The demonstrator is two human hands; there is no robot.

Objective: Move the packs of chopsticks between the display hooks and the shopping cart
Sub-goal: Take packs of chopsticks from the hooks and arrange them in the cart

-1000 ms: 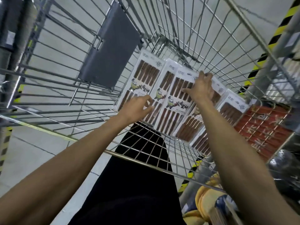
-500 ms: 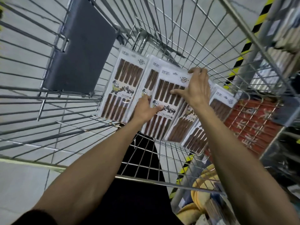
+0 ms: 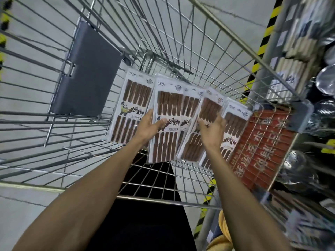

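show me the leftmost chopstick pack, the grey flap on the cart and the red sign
leftmost chopstick pack [image 3: 135,95]: head view, on its upper row of sticks
grey flap [image 3: 87,73]: head view, middle of the panel
red sign [image 3: 262,147]: head view, middle of its red face

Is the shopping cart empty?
No, several packs of chopsticks are inside the wire shopping cart.

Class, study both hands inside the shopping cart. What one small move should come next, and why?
Probably lift both packs straight up, clear of the wire walls. The left hand grips one pack, the right hand grips a tilted pack, and other packs lie beside them in the shopping cart.
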